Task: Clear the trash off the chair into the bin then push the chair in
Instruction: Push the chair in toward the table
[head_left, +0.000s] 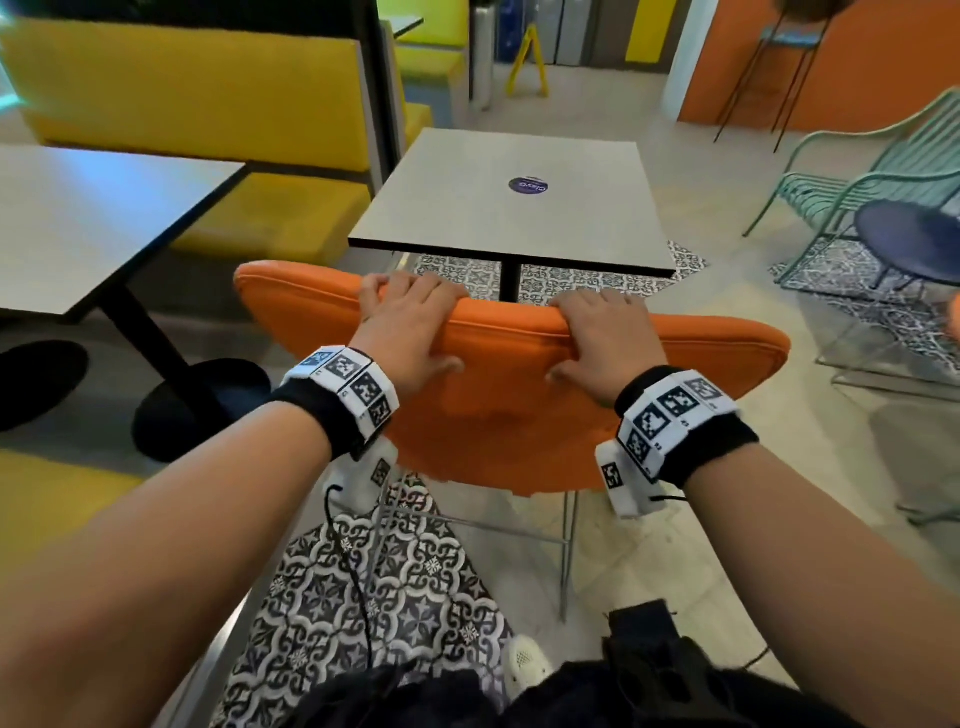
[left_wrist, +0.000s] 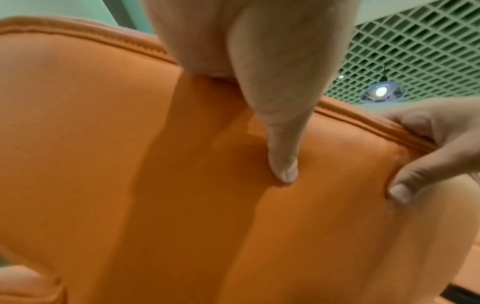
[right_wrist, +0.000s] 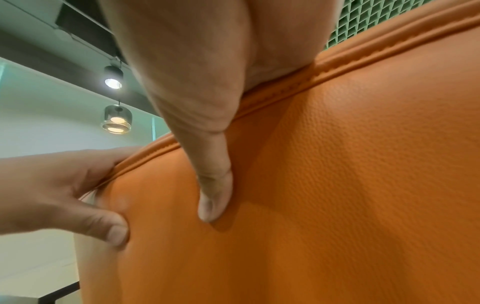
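Note:
An orange padded chair (head_left: 509, 410) stands in front of me, its backrest facing me, just short of a grey table (head_left: 498, 208). My left hand (head_left: 410, 327) grips the top edge of the backrest, fingers over the far side and thumb pressed into the near side (left_wrist: 283, 164). My right hand (head_left: 602, 338) grips the same edge a little to the right, thumb (right_wrist: 213, 197) dug into the leather. The seat is hidden behind the backrest. No trash and no bin are in view.
A second grey table (head_left: 88, 218) on a black pedestal stands at left, with yellow bench seats (head_left: 208, 104) behind. A green wire chair (head_left: 872, 182) and a dark round stool (head_left: 914, 234) stand at right. Patterned floor tiles (head_left: 374, 597) lie under the chair.

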